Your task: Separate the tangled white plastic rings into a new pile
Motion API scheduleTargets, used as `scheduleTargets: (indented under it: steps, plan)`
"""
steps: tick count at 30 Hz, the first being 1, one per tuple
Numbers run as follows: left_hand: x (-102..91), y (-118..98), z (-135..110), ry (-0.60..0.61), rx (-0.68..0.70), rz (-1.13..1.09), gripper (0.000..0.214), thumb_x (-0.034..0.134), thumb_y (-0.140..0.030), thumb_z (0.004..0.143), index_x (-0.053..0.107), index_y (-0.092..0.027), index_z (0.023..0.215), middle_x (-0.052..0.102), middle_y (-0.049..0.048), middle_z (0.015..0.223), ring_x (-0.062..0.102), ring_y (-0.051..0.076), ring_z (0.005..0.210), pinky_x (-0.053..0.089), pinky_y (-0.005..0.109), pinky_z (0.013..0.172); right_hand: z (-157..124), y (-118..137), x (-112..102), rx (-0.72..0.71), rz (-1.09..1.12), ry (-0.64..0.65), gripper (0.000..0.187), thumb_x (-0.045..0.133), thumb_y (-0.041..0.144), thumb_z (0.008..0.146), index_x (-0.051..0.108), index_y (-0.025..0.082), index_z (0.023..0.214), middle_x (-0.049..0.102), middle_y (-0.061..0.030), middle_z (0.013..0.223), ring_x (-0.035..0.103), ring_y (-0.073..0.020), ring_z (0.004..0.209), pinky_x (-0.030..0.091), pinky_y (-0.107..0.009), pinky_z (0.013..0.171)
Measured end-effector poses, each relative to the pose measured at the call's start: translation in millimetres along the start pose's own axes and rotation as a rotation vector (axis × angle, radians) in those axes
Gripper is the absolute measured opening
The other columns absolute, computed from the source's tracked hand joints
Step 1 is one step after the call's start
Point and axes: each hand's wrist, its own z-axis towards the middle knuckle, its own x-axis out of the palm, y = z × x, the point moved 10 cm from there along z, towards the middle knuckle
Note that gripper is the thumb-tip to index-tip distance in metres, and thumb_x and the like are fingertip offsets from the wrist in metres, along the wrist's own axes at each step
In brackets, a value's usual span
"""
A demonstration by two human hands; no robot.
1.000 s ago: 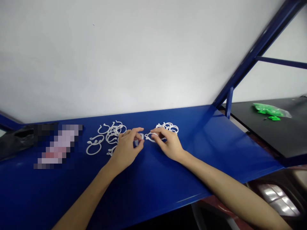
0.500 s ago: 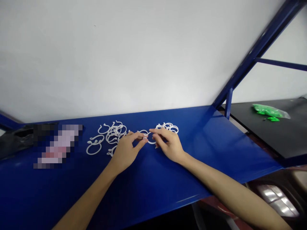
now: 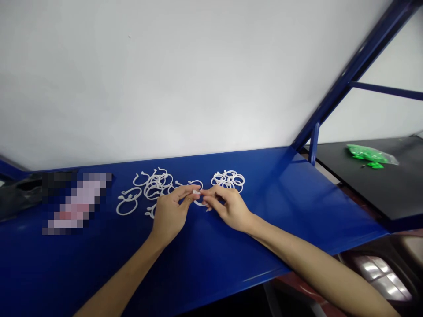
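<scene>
Left hand [image 3: 170, 215]: grip closed, thumb and index pinched on a small white end of a ring at the middle of the scene.
Right hand [image 3: 231, 207]: grip closed at the fingertips on the same white ring [image 3: 199, 203], touching or nearly touching the left fingertips.
White arcs: one curves above the fingertips, one below; whether they belong to one ring, I cannot tell.
Left pile [image 3: 153, 187]: white open rings with knobbed ends, tangled, just beyond the left hand, some partly hidden by it.
Right pile [image 3: 228, 178]: overlapping white rings just beyond the right hand.
Blue counter [image 3: 211, 264]: beneath both piles.
Far left: black plastic [image 3: 20, 198] beside a pixelated strip [image 3: 79, 202].
Far right: green pieces in a clear bag [image 3: 372, 154], on a black counter [image 3: 360, 185].
</scene>
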Motion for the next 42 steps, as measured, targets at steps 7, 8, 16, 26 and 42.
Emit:
scheduleTargets:
  steps: [7,8,16,26,42]
  plan:
    - [7.6,-3.3,7.3,0.061,0.172,0.212,0.041,0.059,-0.048,0.091,0.065,-0.027,0.125,0.077,0.0044,0.111,0.07,0.025,0.103,0.055,0.04,0.093,9.7,6.1,-15.0,-0.143,-0.353,-0.067,0.016,0.051,0.022,0.101,0.065,0.021,0.108,0.068,-0.0076,0.102,0.067,-0.0178,0.093,0.055,-0.032,0.084]
    - [9.3,-4.8,7.8,0.06,0.221,0.274,0.043,0.059,-0.048,0.091,0.062,-0.026,0.129,0.076,0.0053,0.112,0.068,0.026,0.106,0.053,0.042,0.095,12.1,4.2,-26.5,-0.145,-0.422,-0.131,0.017,0.051,0.022,0.101,0.066,0.021,0.108,0.065,-0.0091,0.106,0.066,-0.0185,0.095,0.055,-0.033,0.085]
    - [29.3,1.8,3.7,0.121,0.468,0.678,0.022,0.053,-0.033,0.094,0.072,-0.024,0.098,0.069,0.0098,0.109,0.056,0.031,0.105,0.044,0.05,0.096,18.1,-42.9,-124.7,0.257,-0.763,-0.403,0.017,0.054,0.015,0.092,0.066,0.015,0.103,0.069,-0.0084,0.092,0.065,-0.0201,0.082,0.051,-0.033,0.079]
    - [15.7,-8.2,6.1,0.074,0.379,0.608,0.024,0.045,-0.032,0.097,0.068,-0.024,0.097,0.065,0.0052,0.085,0.059,0.024,0.085,0.047,0.038,0.081,16.1,-62.2,-139.9,0.41,-0.651,-0.307,0.014,0.056,0.015,0.086,0.067,0.019,0.093,0.073,-0.0038,0.087,0.066,-0.0175,0.076,0.047,-0.028,0.072]
    - [9.4,-13.7,1.8,-0.049,0.467,0.587,0.011,0.066,-0.033,0.09,0.063,-0.024,0.094,0.075,-0.0019,0.086,0.068,0.02,0.077,0.048,0.038,0.083,10.0,-57.8,-135.2,0.529,-0.965,-0.285,0.024,0.051,0.021,0.094,0.07,0.02,0.108,0.065,-0.0091,0.109,0.066,-0.0209,0.086,0.049,-0.032,0.08]
